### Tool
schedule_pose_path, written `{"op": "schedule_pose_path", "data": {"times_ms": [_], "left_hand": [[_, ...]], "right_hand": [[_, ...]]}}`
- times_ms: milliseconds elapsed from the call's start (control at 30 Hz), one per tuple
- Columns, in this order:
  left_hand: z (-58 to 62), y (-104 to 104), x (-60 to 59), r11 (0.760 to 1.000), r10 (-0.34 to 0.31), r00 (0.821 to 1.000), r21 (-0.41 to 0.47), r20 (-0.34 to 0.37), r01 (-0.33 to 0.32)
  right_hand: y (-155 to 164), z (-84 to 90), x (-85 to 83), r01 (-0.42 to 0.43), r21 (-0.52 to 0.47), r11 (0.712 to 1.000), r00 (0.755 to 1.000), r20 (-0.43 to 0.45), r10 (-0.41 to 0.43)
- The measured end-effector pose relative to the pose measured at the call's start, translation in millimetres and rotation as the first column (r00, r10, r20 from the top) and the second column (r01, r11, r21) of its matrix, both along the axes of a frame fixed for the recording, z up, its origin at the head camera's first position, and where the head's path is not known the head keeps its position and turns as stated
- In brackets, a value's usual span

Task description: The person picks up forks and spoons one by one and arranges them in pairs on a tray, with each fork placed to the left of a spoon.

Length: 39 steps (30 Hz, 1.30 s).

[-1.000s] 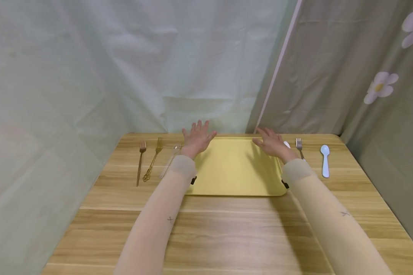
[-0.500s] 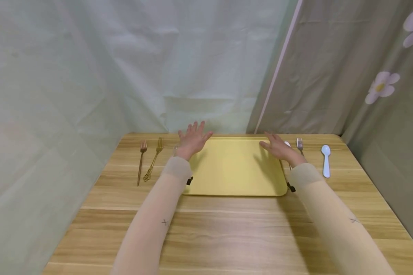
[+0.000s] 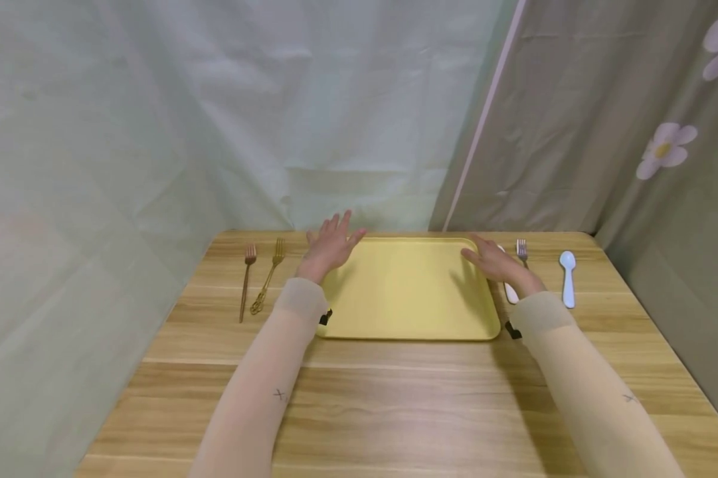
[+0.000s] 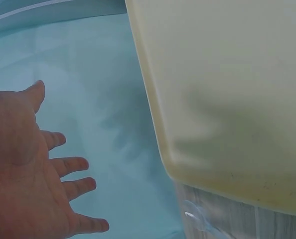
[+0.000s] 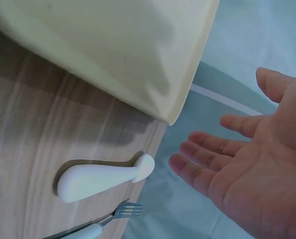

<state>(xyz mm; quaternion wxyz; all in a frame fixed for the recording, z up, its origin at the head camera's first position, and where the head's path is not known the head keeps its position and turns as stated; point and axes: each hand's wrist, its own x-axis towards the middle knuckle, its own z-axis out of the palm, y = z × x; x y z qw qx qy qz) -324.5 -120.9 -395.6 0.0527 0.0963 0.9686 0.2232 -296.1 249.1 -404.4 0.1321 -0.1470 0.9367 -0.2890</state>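
Note:
A yellow rectangular tray (image 3: 409,289) lies near the table's far edge. My left hand (image 3: 327,249) is over its far left corner, fingers spread and palm down. Around the far right corner is my right hand (image 3: 496,261), its fingers extended, nothing in it. In the left wrist view the left hand (image 4: 23,174) appears apart from the tray's rim (image 4: 150,94), with part of a clear spoon (image 4: 200,219) beyond the corner. The right wrist view has the right hand (image 5: 257,164) beside the tray corner, near a white thick-handled spoon (image 5: 95,181).
Left of the tray lie a copper-coloured fork (image 3: 246,282) and an ornate gold fork (image 3: 269,275). To the right are a fork with a pale handle (image 5: 128,210) and a light blue spoon (image 3: 567,279). Curtains (image 3: 364,119) hang behind the wooden table (image 3: 382,411).
My hands have moved apart, the left one leftward, the right one rightward and slightly toward me. More of the white spoon beside the tray shows. The tray has stayed put.

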Motion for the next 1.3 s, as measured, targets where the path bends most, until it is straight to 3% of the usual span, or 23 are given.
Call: {"op": "schedule_pose_path", "data": {"times_ms": [367, 567, 1000, 1300], "left_hand": [[-11.9, -17, 1.1, 1.000, 0.007, 0.999, -0.003, 0.037, -0.007], [-10.8, -21, 11.3, 1.000, 0.005, 0.999, 0.001, 0.037, -0.005], [-16.3, -42, 17.1, 0.999, -0.025, 0.999, 0.044, 0.028, 0.023], [-19.3, -51, 19.5, 0.997, -0.030, 0.999, 0.070, 0.033, 0.028]], "right_hand": [[6, -4.6, 4.7, 0.005, -0.012, 1.000, 1.000, 0.013, -0.005], [11, -5.4, 4.5, 0.028, 0.012, 1.000, 1.000, 0.010, -0.028], [19, -11.5, 10.9, 0.034, 0.060, 0.998, 0.999, 0.020, -0.035], [23, -15.3, 13.2, 0.026, 0.031, 0.999, 0.999, 0.027, -0.027]]}}
